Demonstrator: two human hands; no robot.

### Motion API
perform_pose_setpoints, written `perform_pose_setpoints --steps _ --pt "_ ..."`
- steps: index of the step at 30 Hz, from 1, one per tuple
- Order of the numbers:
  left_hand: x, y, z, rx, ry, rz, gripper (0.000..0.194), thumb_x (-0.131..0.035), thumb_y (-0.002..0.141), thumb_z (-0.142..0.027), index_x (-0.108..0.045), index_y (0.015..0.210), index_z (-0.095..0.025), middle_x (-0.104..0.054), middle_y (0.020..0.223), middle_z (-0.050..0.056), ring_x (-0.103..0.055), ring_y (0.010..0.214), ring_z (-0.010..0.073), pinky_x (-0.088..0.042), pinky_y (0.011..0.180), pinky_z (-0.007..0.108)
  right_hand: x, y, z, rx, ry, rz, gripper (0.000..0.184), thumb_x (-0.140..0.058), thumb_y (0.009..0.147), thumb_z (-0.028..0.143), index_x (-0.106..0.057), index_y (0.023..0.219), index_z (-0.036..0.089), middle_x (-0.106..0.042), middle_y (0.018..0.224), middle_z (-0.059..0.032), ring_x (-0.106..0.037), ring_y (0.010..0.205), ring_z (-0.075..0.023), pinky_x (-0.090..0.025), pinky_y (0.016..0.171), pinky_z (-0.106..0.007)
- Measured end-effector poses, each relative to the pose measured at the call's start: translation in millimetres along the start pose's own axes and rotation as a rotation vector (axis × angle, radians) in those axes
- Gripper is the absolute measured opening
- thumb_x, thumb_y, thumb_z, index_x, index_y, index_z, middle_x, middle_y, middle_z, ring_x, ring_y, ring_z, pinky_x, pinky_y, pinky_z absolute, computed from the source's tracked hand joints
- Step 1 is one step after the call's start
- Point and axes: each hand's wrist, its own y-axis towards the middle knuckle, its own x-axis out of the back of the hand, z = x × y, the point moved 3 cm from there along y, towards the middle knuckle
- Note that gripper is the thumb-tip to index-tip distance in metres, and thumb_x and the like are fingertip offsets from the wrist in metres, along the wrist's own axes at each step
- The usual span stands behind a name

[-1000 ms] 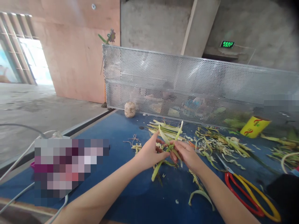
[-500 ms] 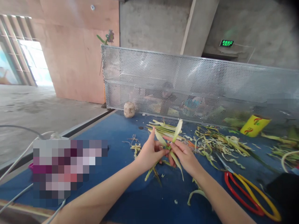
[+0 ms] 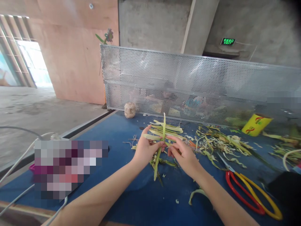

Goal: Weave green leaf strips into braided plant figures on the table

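Pale green leaf strips (image 3: 164,127) cross each other at the middle of the view, one standing nearly lengthwise and another pointing left. My left hand (image 3: 146,149) pinches them where they cross, thumb against fingers. From the other side my right hand (image 3: 187,155) has its bent fingers at the crossing, and a short strip end shows between thumb and index finger. Its fingertips are partly hidden. Beyond my hands lies a bundle of flat leaf strips (image 3: 175,128). Twisted green pieces (image 3: 167,162) lie on the blue table (image 3: 131,201) just below the hands.
Scissors (image 3: 246,188) with red and yellow handles lie at right. Leaf scraps (image 3: 228,142) cover the back right, near a yellow roll (image 3: 256,125). A perforated metal screen (image 3: 145,69) closes off the back, with a wrapped ball (image 3: 130,110) before it. A white cable (image 3: 16,199) runs at left.
The crossed strips have turned in my hands: the one that leaned right now stands upright, and the other tips further left. My right hand has shifted its fingers slightly away from the crossing.
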Motion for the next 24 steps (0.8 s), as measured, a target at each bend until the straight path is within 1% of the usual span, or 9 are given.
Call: perform_pose_setpoints --steps 2,4,5,7,10,13,17,20,24 --pt "1.6 0.4 0.3 0.010 -0.039 -0.041 0.075 -0.065 0.064 -0.005 -0.025 0.127 -0.018 -0.065 0.082 0.003 -0.065 0.061 0.0153 -0.054 0.064 0.032 2.7 -1.2 3.7 0.099 -0.192 -0.098 0.036 -0.039 0.086 0.029 -0.040 0.122 0.023 -0.062 0.084 -0.0059 -0.058 0.079 -0.0199 -0.043 0.070 -0.034" --pt "2.9 0.4 0.6 0.026 -0.087 -0.081 0.073 -0.065 0.066 -0.005 -0.026 0.126 -0.018 -0.064 0.083 0.003 -0.065 0.062 0.0150 -0.054 0.064 0.031 4.9 -4.3 11.6 0.273 -0.466 -0.233 0.037 -0.047 0.083 0.028 -0.045 0.120 0.025 -0.058 0.103 -0.0090 -0.053 0.096 -0.0239 -0.038 0.080 -0.039" --pt "3.4 0.3 1.0 0.037 -0.103 -0.096 0.072 -0.065 0.066 -0.005 -0.026 0.125 -0.017 -0.064 0.083 0.003 -0.065 0.062 0.0145 -0.054 0.064 0.030 4.4 -6.8 16.3 0.374 -0.604 -0.285 0.036 -0.050 0.082 0.026 -0.048 0.118 0.028 -0.055 0.108 -0.0086 -0.050 0.100 -0.0248 -0.035 0.082 -0.040" --pt "4.0 0.0 2.5 0.055 -0.114 -0.112 0.072 -0.066 0.065 -0.005 -0.026 0.124 -0.015 -0.064 0.084 0.004 -0.064 0.062 0.0137 -0.054 0.062 0.028 0.3 -12.8 24.3 0.557 -0.804 -0.316 0.031 -0.054 0.081 0.023 -0.054 0.110 0.034 -0.055 0.108 -0.0045 -0.047 0.101 -0.0231 -0.030 0.084 -0.039" --pt "3.9 -0.7 5.6 0.064 -0.095 -0.112 0.071 -0.068 0.064 -0.006 -0.029 0.122 -0.014 -0.064 0.083 0.005 -0.063 0.061 0.0124 -0.051 0.055 0.022 -6.6 -21.5 33.3 0.713 -0.912 -0.316 0.024 -0.057 0.080 0.020 -0.059 0.097 0.036 -0.058 0.101 0.0016 -0.045 0.096 -0.0193 -0.026 0.084 -0.036" --pt "2.4 -2.5 6.6 0.050 -0.072 -0.105 0.067 -0.069 0.064 -0.008 -0.032 0.120 -0.016 -0.064 0.083 0.004 -0.063 0.061 0.0121 -0.049 0.052 0.020 -10.1 -26.4 42.5 0.766 -0.977 -0.347 0.019 -0.057 0.079 0.019 -0.061 0.090 0.034 -0.060 0.099 0.0024 -0.043 0.095 -0.0191 -0.025 0.083 -0.035" --pt "-0.2 -5.1 4.8 0.038 -0.059 -0.102 0.067 -0.068 0.064 -0.009 -0.033 0.119 -0.018 -0.062 0.088 0.004 -0.065 0.073 0.0152 -0.052 0.063 0.024 -10.4 -26.4 50.8 0.775 -1.028 -0.368 0.022 -0.051 0.082 0.013 -0.062 0.083 0.031 -0.061 0.094 0.0019 -0.045 0.093 -0.0183 -0.024 0.081 -0.035" --pt "-1.0 -5.1 4.9 0.035 -0.052 -0.092 0.065 -0.067 0.063 -0.007 -0.034 0.118 -0.016 -0.062 0.091 0.004 -0.064 0.074 0.0134 -0.052 0.068 0.024 -10.2 -22.5 47.0 0.723 -1.029 -0.328 0.021 -0.050 0.082 0.013 -0.062 0.083 0.030 -0.062 0.095 0.0023 -0.047 0.095 -0.0187 -0.023 0.081 -0.037" --pt "-3.1 -5.3 6.6 0.028 -0.077 -0.050 0.064 -0.065 0.062 -0.005 -0.034 0.118 -0.016 -0.063 0.089 0.003 -0.063 0.066 0.0114 -0.053 0.069 0.028 -9.3 -17.3 36.8 0.659 -1.018 -0.291 0.016 -0.052 0.082 0.019 -0.061 0.090 0.031 -0.061 0.104 0.0008 -0.046 0.099 -0.0195 -0.021 0.083 -0.038"
